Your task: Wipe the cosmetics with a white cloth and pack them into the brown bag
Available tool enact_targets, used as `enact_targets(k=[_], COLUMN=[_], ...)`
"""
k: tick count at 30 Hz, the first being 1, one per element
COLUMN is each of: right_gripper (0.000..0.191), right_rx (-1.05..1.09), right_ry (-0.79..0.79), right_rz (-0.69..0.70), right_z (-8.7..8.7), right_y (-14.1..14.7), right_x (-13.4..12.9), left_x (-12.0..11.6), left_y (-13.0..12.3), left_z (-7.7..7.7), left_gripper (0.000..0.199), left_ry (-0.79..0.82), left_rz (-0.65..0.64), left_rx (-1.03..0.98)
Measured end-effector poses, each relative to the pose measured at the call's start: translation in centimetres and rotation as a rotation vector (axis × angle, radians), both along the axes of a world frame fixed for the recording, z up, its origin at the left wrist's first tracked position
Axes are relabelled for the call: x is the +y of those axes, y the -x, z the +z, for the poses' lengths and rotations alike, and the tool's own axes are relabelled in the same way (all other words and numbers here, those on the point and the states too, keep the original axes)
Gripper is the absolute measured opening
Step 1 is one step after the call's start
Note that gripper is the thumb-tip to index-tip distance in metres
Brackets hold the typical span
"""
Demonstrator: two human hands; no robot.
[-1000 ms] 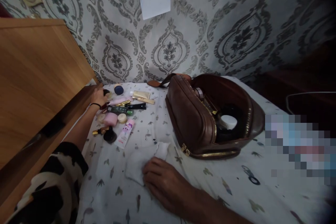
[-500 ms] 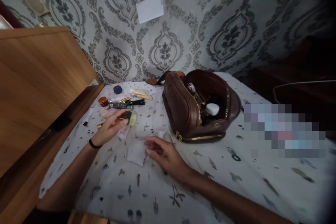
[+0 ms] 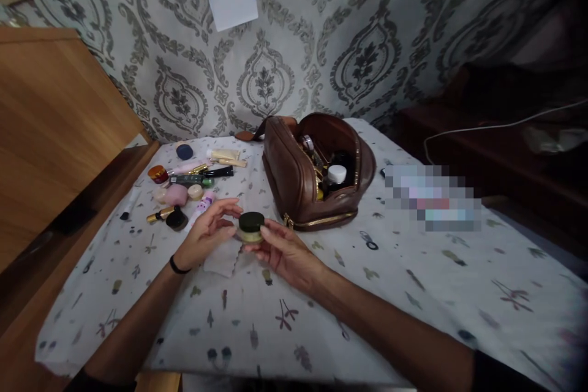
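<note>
A small cosmetic jar (image 3: 251, 228) with a dark green lid and a pale yellow-green body sits between the thumb and fingers of my right hand (image 3: 287, 251). Just left of it, my left hand (image 3: 206, 236) is open, its fingers curved and spread apart. Whether its fingertips touch the jar is hard to tell. Beneath my left hand lies a white cloth (image 3: 223, 259) with a jagged edge, partly covered. A white tube with purple marks (image 3: 204, 202) lies behind that hand.
A brown leather bag (image 3: 294, 184) stands unzipped, with a white-lidded jar (image 3: 337, 174) inside. Cosmetics cover the table's left side, including an amber jar (image 3: 158, 174), a pink sponge (image 3: 176, 195) and a round black container (image 3: 176, 218). A wooden panel (image 3: 59, 135) borders the left.
The jar has passed from my left hand to my right hand and now shows upright above the cloth. My left hand has opened. The view has shifted right.
</note>
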State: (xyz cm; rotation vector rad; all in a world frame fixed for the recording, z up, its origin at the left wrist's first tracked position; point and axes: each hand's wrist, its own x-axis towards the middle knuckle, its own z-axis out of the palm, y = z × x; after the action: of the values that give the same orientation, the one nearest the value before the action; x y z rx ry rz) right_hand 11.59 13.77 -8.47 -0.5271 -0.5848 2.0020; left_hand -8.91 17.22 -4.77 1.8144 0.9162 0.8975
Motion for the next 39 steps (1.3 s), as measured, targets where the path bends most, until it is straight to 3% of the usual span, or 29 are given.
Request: enact_targets(k=[3,7,12,16,22,25,29,32,35,39], right_gripper=[0.040,0.043,0.046,0.049,0.045,0.042,0.021,0.019,0.027,0.045], right_rx=[0.040,0.011,-0.087,-0.151,-0.381,-0.569,-0.891,-1.032,-1.039,-0.888], right_ry=[0.036,0.016,-0.059,-0.104,-0.246,-0.337,-0.597,-0.780,-0.860,-0.737], right_rz=[-0.033,-0.029,-0.002,-0.032,-0.065,-0.099,-0.207,-0.261,-0.203,-0.138], right_z=[0.2,0.5,0.5,0.4,0.3,-0.3,-0.7,-0.5,-0.4,-0.5], right_y=[-0.3,-0.6,-0.5,-0.5,-0.4,0.1,0.6,0.5,0.4,0.5], right_x=[0.5,0.7,0.4,0.3,0.1,0.0,-0.5,-1.0,-1.4,-1.5], left_x=[0.4,0.4,0.3,0.5,-0.4,-1.8,-3.5,-3.8,-3.4,-2.8], left_y=[1.2,2.5,3.1,3.1,2.1,0.5,-2.1,-3.3,-3.3,-2.8], left_z=[-0.2,-0.4,-0.7,-0.3,0.9,0.7,-0.3,-0.8,-1.1,-1.7], left_gripper=[0.040,0.048,0.050,0.024,0.028,0.022,0.012,0.010,0.022,0.025], left_ry=[-0.133,-0.277,-0.304,-0.241,-0.270,-0.362,-0.405,-0.340,-0.217,-0.039], left_rz=[0.017,-0.136,-0.152,-0.107,0.228,0.163,0.030,0.085,0.217,0.302], left_rx=[0.243,0.588,0.690,0.648,0.388,0.274,0.301,0.292,0.234,0.099])
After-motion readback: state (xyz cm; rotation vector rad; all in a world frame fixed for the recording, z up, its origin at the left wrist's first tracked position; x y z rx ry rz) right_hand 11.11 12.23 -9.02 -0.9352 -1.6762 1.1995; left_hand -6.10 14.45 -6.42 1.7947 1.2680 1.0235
